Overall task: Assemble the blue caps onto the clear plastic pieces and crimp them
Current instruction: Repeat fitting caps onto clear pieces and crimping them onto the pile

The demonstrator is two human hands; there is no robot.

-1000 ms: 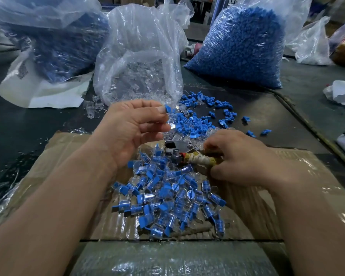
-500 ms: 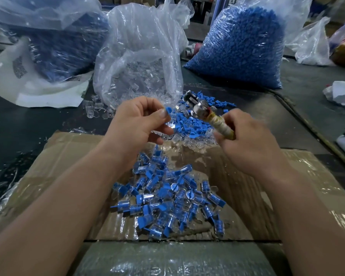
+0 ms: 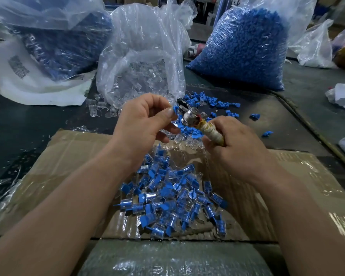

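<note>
My left hand (image 3: pixel 145 120) pinches a clear plastic piece with a blue cap (image 3: pixel 175 110) between thumb and fingers. My right hand (image 3: pixel 235 144) grips the tape-wrapped handle of a metal crimping tool (image 3: pixel 189 117), whose head meets the capped piece. A pile of assembled blue-capped pieces (image 3: pixel 173 194) lies on the cardboard sheet (image 3: pixel 68 168) below my hands. Loose blue caps (image 3: pixel 225 108) and loose clear pieces (image 3: pixel 100 110) are scattered on the dark table beyond.
An open bag of clear pieces (image 3: pixel 141 62) stands at centre back. A full bag of blue caps (image 3: pixel 243 48) is at back right, another blue-filled bag (image 3: pixel 54 42) at back left. White plastic bags (image 3: pixel 315 44) sit far right.
My right hand picked the crimping tool up off the cardboard and brought its head to the capped piece. My left hand kept its piece and moved slightly toward the tool.
</note>
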